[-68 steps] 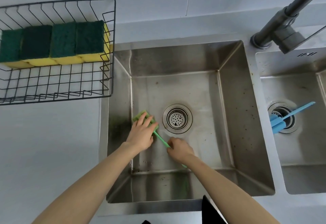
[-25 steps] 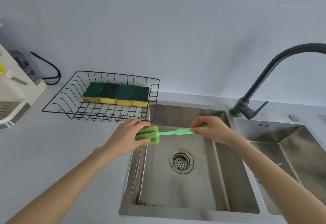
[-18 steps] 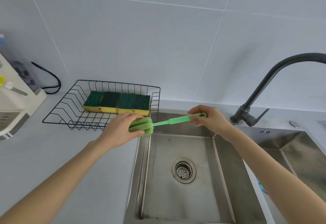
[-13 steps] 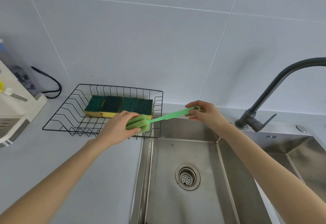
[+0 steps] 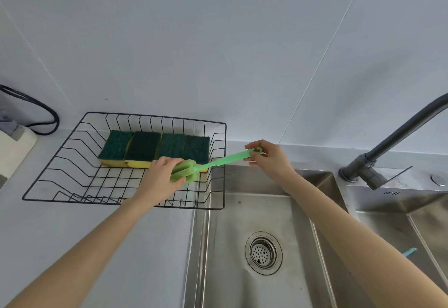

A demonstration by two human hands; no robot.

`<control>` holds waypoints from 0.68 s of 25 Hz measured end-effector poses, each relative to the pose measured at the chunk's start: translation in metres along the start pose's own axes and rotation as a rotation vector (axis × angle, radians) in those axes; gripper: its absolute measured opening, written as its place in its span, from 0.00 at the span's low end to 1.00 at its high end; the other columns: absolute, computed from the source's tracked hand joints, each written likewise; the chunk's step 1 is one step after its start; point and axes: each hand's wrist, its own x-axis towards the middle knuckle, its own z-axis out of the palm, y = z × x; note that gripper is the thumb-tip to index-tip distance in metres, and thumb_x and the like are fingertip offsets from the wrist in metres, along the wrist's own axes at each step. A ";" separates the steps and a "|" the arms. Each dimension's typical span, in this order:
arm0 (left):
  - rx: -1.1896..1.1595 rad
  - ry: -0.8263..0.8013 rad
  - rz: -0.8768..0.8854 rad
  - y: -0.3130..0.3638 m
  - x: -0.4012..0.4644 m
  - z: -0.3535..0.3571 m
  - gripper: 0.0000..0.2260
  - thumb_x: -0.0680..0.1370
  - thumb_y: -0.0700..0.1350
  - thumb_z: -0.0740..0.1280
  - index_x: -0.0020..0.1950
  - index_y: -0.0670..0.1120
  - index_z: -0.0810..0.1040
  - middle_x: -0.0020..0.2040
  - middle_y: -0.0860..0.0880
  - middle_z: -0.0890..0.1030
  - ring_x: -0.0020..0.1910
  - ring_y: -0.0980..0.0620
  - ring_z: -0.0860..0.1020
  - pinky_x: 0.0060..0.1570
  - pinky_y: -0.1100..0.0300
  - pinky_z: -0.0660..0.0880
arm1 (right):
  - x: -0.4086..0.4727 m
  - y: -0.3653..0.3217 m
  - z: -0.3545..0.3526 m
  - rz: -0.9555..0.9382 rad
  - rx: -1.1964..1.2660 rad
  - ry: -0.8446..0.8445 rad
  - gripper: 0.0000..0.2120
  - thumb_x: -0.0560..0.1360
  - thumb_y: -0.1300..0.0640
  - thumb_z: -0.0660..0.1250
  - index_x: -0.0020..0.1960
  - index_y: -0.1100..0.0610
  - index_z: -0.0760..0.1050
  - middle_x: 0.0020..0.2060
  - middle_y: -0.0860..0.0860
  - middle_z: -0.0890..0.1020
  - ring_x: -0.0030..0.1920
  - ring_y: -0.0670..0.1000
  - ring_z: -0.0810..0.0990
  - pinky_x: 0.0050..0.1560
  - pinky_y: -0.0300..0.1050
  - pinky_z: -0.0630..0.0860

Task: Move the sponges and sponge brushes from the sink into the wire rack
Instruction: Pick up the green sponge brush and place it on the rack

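Lifted out of the sink (image 5: pixel 286 201) since the earlier frame, the green sponge brush (image 5: pixel 211 166) now hangs over the wire rack (image 5: pixel 80 128) beside four sponges (image 5: pixel 155 149). Left hand (image 5: pixel 160 179) clenches its foam head, right hand (image 5: pixel 269 159) pinches the handle; lowering and release likely follow.

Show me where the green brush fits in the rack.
The wire rack is bare in front of the sponges, and left of them. The back row is crowded. The left hand holds the green brush over the front right.
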 end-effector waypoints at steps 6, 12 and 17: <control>-0.003 -0.058 -0.008 -0.004 0.016 0.010 0.23 0.75 0.46 0.66 0.69 0.46 0.68 0.64 0.43 0.71 0.64 0.44 0.68 0.64 0.51 0.67 | 0.014 0.006 0.009 0.053 -0.048 0.061 0.14 0.77 0.69 0.55 0.56 0.63 0.76 0.49 0.55 0.76 0.49 0.58 0.83 0.56 0.47 0.79; 0.071 -0.036 -0.019 -0.001 0.013 0.007 0.25 0.74 0.48 0.67 0.70 0.47 0.66 0.66 0.44 0.70 0.65 0.44 0.68 0.63 0.50 0.67 | 0.006 0.005 0.010 0.075 -0.225 0.020 0.17 0.77 0.64 0.59 0.65 0.56 0.70 0.56 0.56 0.78 0.47 0.52 0.78 0.31 0.26 0.71; 0.100 0.000 0.004 0.010 -0.001 -0.007 0.26 0.74 0.49 0.67 0.70 0.46 0.65 0.70 0.44 0.68 0.68 0.44 0.67 0.66 0.49 0.66 | -0.014 0.005 0.006 0.126 -0.368 -0.039 0.34 0.78 0.58 0.61 0.77 0.55 0.46 0.70 0.60 0.67 0.66 0.59 0.71 0.67 0.52 0.68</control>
